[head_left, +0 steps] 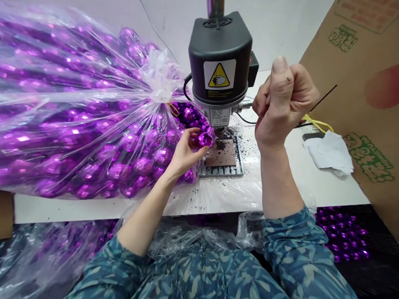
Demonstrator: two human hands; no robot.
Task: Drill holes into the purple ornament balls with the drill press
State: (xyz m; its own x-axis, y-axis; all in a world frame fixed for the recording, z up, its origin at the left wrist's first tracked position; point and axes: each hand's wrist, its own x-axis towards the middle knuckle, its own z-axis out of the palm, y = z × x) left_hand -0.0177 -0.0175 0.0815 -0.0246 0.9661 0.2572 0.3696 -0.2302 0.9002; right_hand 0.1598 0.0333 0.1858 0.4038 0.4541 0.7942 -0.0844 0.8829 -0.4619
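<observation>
Where the left hand (187, 154) reaches in at the centre of the frame, its fingers are clamped on a faceted purple ball (205, 139), thumb below and forefinger above. The right hand (283, 99), right of centre, has its fingers curled together in a fist beside a metal rod (246, 104); whether they close on it cannot be told. The ball sits just left of the spindle (219, 131) of a black-headed machine (220, 56), above a brown board (216, 158).

Assessment: the ball appears light and stiff-shelled, its mirrored facets probably slippery and liable to scuff or dent. Best hold is across the widest part, on opposite sides, clear of the spindle.

Outward, a clear bag (85, 97) of similar balls fills the left; dark flakes (223, 144) lie around the board on the white surface (89, 209).

Not verifiable: the ball's palm side, the inside of the fist, and the spindle's lower end. Bag and carton (349, 94) are cut off at the left and right edges; the machine's small print is illegible.
</observation>
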